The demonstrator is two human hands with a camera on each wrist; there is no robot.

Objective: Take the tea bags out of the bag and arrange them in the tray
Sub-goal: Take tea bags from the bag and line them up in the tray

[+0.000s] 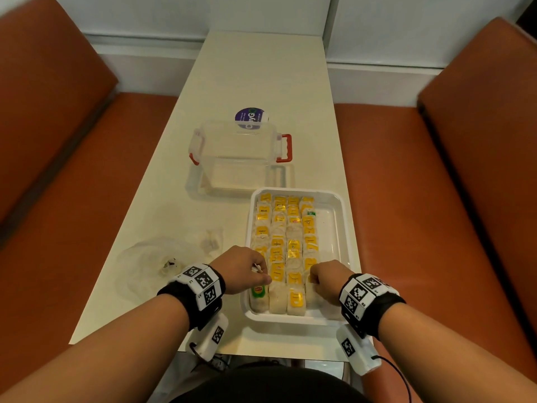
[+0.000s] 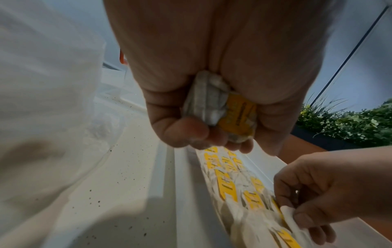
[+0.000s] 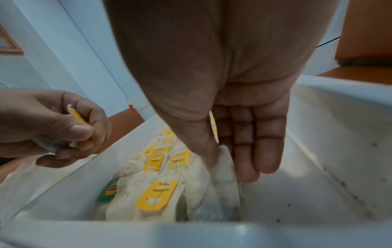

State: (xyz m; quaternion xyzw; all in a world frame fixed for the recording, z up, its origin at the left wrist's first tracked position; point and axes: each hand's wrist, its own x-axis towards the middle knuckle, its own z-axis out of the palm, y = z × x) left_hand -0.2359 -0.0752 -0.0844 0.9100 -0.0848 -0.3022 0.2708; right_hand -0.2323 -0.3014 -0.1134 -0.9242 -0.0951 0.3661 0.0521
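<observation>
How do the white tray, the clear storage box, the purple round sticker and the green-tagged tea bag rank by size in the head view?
1. Clear storage box and white tray: look alike, and the tray is nearer, so unranked.
2. Purple round sticker.
3. Green-tagged tea bag; close to the sticker, and nearer the camera, so unsure.

The tray (image 1: 340, 216) is white and holds rows of cream tea bags (image 1: 286, 248) with yellow tags; one tag (image 1: 258, 291) in the near left corner is green with a yellow and red logo. The table (image 1: 255, 77) is pale cream. The clear box (image 1: 238, 152) has red latches. Behind it lies a purple round sticker (image 1: 250, 117). The benches (image 1: 436, 184) are rust orange. The wristbands (image 1: 200, 283) are black with black-and-white square codes.
</observation>
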